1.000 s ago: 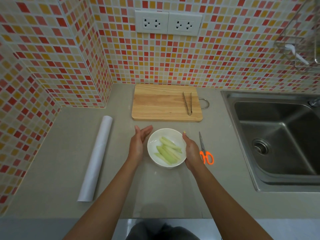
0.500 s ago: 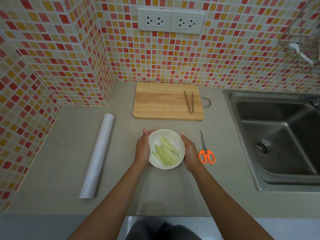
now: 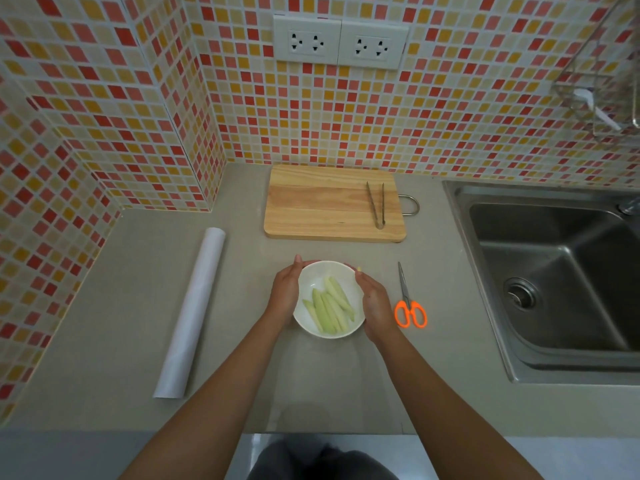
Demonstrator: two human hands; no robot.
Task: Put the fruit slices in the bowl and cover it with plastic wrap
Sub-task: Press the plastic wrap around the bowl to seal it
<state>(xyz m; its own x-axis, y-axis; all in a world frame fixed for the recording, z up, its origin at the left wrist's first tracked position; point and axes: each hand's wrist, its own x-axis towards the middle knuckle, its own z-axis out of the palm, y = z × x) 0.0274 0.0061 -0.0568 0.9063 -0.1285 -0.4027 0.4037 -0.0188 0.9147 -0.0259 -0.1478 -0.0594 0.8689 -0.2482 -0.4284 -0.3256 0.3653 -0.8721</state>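
Head view showed me the grey counter (image 3: 114, 327) running from the tiled corner on the left to the sink (image 3: 554, 289) let into its right end, with the near edge cutting across the bottom of the frame. Against the back wall lay the board (image 3: 322, 206), tongs (image 3: 376, 206) resting on its right part, well clear of the board's edges. Left of centre the wrap roll (image 3: 192, 313) lay slanted, with bare counter on both sides of it and a wide free strip between it and the bowl (image 3: 329, 332). That white bowl stood near the middle, in front of the board, and the fruit slices (image 3: 329, 306) lay inside it, green and side by side. I saw my left hand (image 3: 285, 296) and right hand (image 3: 375, 304) cupped against opposite sides of the rim, fingers pressed to it. Scissors (image 3: 408, 303) with orange handles lay just right of my right hand, between bowl and sink, apart from both.
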